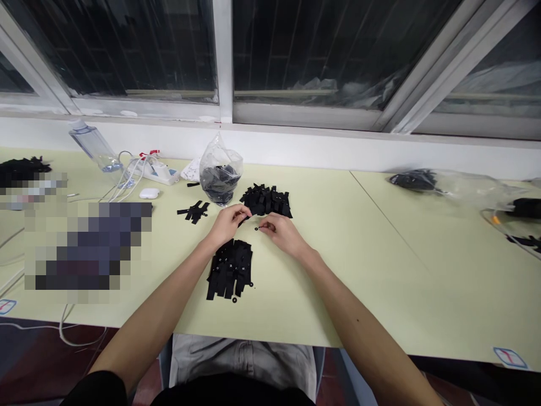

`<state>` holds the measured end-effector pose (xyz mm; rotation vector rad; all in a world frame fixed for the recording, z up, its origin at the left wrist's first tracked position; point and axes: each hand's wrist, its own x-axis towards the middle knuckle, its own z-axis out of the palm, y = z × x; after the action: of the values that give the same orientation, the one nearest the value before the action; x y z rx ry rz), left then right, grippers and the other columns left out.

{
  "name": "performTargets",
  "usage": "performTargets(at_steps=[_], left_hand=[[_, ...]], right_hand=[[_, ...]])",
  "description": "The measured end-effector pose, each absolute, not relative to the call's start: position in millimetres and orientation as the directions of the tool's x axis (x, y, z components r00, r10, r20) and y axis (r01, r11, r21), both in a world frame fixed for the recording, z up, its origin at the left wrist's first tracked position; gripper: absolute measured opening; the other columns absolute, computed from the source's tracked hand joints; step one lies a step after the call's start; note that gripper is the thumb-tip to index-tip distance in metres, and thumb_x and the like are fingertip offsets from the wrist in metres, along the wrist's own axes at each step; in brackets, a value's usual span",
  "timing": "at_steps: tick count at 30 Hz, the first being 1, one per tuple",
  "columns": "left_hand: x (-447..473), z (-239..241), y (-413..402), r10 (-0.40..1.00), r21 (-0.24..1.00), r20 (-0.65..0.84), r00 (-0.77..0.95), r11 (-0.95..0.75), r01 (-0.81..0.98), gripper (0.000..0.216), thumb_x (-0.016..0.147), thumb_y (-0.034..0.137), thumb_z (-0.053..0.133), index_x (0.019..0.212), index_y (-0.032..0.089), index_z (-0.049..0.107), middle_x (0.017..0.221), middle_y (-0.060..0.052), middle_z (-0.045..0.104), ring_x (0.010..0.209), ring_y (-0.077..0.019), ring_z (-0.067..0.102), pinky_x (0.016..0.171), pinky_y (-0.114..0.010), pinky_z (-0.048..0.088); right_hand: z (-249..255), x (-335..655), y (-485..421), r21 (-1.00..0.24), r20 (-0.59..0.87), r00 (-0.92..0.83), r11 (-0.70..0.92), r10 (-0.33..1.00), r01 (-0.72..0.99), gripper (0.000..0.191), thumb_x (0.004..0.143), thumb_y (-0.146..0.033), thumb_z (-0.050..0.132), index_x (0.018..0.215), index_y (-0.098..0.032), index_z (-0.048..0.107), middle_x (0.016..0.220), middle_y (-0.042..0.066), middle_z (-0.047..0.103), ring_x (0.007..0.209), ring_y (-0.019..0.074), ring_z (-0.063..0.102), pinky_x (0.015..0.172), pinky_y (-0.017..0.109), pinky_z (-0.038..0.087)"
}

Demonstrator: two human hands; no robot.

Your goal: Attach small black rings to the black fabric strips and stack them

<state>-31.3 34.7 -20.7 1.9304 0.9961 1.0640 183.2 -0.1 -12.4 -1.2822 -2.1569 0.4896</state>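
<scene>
My left hand (230, 223) is closed in a pinch on a black fabric strip (242, 221), most of which is hidden by the fingers. A short way to its right, my right hand (280, 230) is also pinched shut. A small black ring (256, 229) shows right at its fingertips; whether it is gripped or lies on the table I cannot tell. Behind both hands sits a heap of black strips (265, 199). Nearer to me lies a second pile of black strips (230, 269) with small pale marks, and a black ring (234, 300) rests by its front edge.
A clear plastic bag (221, 176) with black pieces stands behind my left hand, beside a few loose strips (194, 212). Further left are a white earphone case (149, 193), a power strip (160, 172) and a bottle (95, 144). Another plastic bag (465, 186) lies far right.
</scene>
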Motion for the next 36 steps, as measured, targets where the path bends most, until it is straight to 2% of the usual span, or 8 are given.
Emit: performTargets(at_steps=[3, 7, 9, 13, 19, 26, 36], left_hand=[[-31, -18, 33, 0.848, 0.817, 0.366, 0.383, -0.490, 0.305, 0.025, 0.092, 0.017, 0.049, 0.097, 0.019, 0.073, 0.102, -0.007, 0.069, 0.090, -0.0175, 0.062, 0.082, -0.030, 0.048], [-28, -14, 30, 0.837, 0.829, 0.392, 0.382, -0.501, 0.248, 0.027, 0.092, 0.017, 0.050, 0.108, 0.020, 0.073, 0.115, -0.009, 0.067, 0.107, -0.0200, 0.061, 0.090, -0.033, 0.049], [-26, -13, 28, 0.842, 0.851, 0.382, 0.382, -0.481, 0.210, 0.028, 0.091, 0.018, 0.053, 0.112, 0.020, 0.072, 0.123, -0.010, 0.063, 0.103, -0.0190, 0.063, 0.088, -0.033, 0.052], [-22, -12, 25, 0.840, 0.875, 0.370, 0.398, -0.459, 0.155, 0.035, 0.089, 0.017, 0.056, 0.121, 0.021, 0.068, 0.135, -0.012, 0.056, 0.085, -0.0130, 0.066, 0.084, -0.032, 0.055], [-18, -10, 20, 0.821, 0.863, 0.386, 0.421, -0.482, 0.150, 0.045, 0.086, 0.012, 0.058, 0.129, 0.024, 0.063, 0.143, -0.011, 0.051, 0.082, -0.0107, 0.065, 0.085, -0.032, 0.056], [-13, -6, 13, 0.810, 0.869, 0.392, 0.436, -0.481, 0.114, 0.053, 0.087, 0.012, 0.057, 0.138, 0.027, 0.056, 0.147, -0.012, 0.048, 0.080, -0.0102, 0.065, 0.084, -0.031, 0.056], [-11, -3, 8, 0.800, 0.864, 0.387, 0.459, -0.488, 0.123, 0.055, 0.087, 0.011, 0.057, 0.138, 0.028, 0.056, 0.149, -0.010, 0.047, 0.077, -0.0088, 0.063, 0.087, -0.031, 0.056]], right_hand=[[-14, 184, 1, -0.600, 0.291, -0.369, 0.468, 0.883, 0.649, 0.011, 0.085, -0.011, 0.060, 0.087, -0.020, 0.067, 0.084, 0.002, 0.063, 0.071, 0.0135, 0.056, 0.066, 0.027, 0.041], [-14, 183, 1, -0.655, 0.299, -0.337, 0.448, 0.893, 0.609, 0.008, 0.084, -0.015, 0.061, 0.083, -0.020, 0.066, 0.080, 0.001, 0.063, 0.066, 0.0136, 0.053, 0.064, 0.028, 0.041], [-12, 181, 1, -0.726, 0.314, -0.280, 0.419, 0.907, 0.546, 0.005, 0.086, -0.022, 0.062, 0.084, -0.020, 0.067, 0.082, 0.002, 0.065, 0.067, 0.0143, 0.054, 0.064, 0.029, 0.041], [-7, 177, 1, -0.869, 0.331, -0.143, 0.360, 0.933, 0.338, 0.014, 0.084, -0.034, 0.067, 0.086, -0.020, 0.068, 0.088, 0.004, 0.068, 0.076, 0.0169, 0.059, 0.069, 0.030, 0.045], [-8, 175, 2, -0.942, 0.318, -0.073, 0.323, 0.945, 0.091, 0.018, 0.080, -0.036, 0.074, 0.086, -0.020, 0.069, 0.090, 0.004, 0.068, 0.078, 0.0168, 0.060, 0.071, 0.031, 0.047], [-8, 173, 0, -0.932, 0.330, -0.039, 0.332, 0.943, 0.144, 0.022, 0.079, -0.040, 0.073, 0.086, -0.020, 0.067, 0.087, 0.005, 0.068, 0.078, 0.0176, 0.060, 0.071, 0.031, 0.049], [-6, 173, 0, -0.931, 0.338, 0.002, 0.334, 0.941, 0.148, 0.021, 0.080, -0.039, 0.072, 0.085, -0.020, 0.067, 0.085, 0.004, 0.067, 0.076, 0.0169, 0.059, 0.071, 0.031, 0.049]])
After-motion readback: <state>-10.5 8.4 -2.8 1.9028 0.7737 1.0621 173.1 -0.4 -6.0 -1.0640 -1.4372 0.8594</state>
